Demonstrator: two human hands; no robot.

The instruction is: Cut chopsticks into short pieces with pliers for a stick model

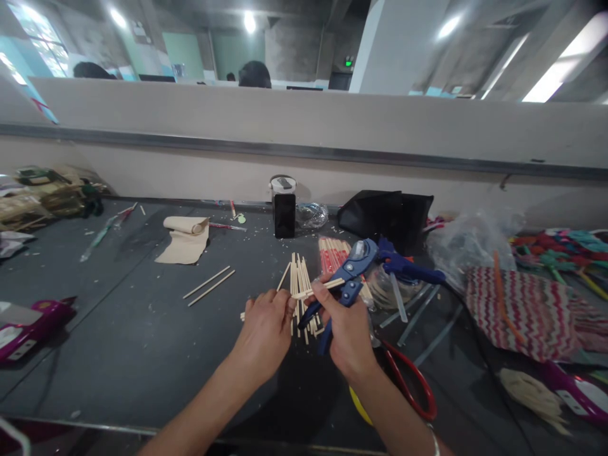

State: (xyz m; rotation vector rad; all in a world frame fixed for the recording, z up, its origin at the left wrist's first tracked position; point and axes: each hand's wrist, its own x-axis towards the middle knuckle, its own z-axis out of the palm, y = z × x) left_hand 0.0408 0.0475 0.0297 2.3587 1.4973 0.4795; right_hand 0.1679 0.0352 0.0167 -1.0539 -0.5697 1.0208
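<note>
Thin wooden sticks (304, 295) are held between my two hands over the table's middle. My left hand (266, 322) is closed around their left part, and a short end shows beyond its far side. My right hand (349, 326) is wrapped about a blue hand cutter (355, 261), its jaws pointing up and away. The right thumb also presses on the sticks, whose right ends lie across the cutter. A loose bundle of similar sticks (299, 272) lies beneath the hands. Two separate sticks (211, 288) rest to the left.
Beyond the hands stand a phone (285, 215) and a white container (284, 184). A rolled beige cloth (183, 239) lies left. Rightward are a blue glue gun (411, 267), red-handled scissors (413, 380), clear glue sticks (418, 316), and a zigzag-patterned cloth (522, 313).
</note>
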